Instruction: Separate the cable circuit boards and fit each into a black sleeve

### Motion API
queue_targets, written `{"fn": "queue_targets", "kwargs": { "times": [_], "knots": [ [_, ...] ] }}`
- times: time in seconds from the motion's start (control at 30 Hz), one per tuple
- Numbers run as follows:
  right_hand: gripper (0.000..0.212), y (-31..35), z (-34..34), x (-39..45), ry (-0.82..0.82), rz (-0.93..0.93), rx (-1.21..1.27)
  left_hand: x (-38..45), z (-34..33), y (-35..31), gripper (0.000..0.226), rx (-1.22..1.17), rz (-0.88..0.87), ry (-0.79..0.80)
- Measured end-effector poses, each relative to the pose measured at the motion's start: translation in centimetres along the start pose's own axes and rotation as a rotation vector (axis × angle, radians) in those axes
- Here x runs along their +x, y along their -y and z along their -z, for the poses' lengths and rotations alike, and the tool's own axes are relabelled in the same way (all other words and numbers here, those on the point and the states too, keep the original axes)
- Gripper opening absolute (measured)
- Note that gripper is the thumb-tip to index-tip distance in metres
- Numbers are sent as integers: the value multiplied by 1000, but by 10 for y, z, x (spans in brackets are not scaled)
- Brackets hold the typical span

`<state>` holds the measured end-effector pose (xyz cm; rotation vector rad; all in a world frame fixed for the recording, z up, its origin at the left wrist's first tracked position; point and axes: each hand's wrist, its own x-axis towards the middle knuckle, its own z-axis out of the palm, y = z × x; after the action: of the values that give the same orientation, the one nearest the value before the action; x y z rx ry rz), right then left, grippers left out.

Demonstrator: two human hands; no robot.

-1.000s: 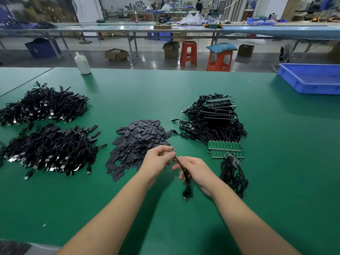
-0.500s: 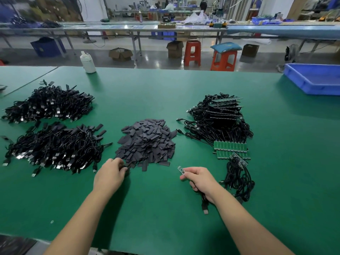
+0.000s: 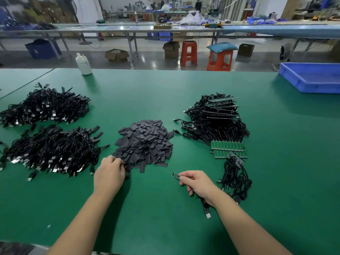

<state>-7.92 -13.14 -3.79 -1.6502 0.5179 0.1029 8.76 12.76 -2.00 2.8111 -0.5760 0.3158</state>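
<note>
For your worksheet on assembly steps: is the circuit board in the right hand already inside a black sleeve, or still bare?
Bare. The circuit board sticks out uncovered from the right hand; the left hand pinches at the sleeve pile.

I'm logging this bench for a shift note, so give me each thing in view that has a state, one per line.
Left hand: pinching a black sleeve at the sleeve pile edge.
Right hand: gripping a cable; its circuit board bare, unsleeved.
Green board strip: joined, not separated.
White bottle: upright.
Blue tray: contents hidden.
</note>
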Motion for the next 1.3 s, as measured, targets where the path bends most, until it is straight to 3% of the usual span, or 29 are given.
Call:
{"fn": "queue_targets", "kwargs": {
  "times": [0.07,0.2,0.27,0.4,0.63,1.3],
  "knots": [
    [17,1,1,0,17,2,-21,-4,3,-12,7,-94,-106,-89],
    [13,3,3,-2,48,-2,-37,-9,6,-50,14,-520,-111,252],
    [15,3,4,-2,59,-7,-43,-16,1,-64,20,-573,-161,350],
    [19,4,4,-3,75,-3,-51,-25,-13,-79,35,-522,-277,413],
    [21,3,3,-3,89,-2,-62,-29,-19,-88,33,-380,-439,392],
    [20,6,6,-6,91,-18,-69,-28,-9,-87,23,-377,-535,338]
  ]
}}
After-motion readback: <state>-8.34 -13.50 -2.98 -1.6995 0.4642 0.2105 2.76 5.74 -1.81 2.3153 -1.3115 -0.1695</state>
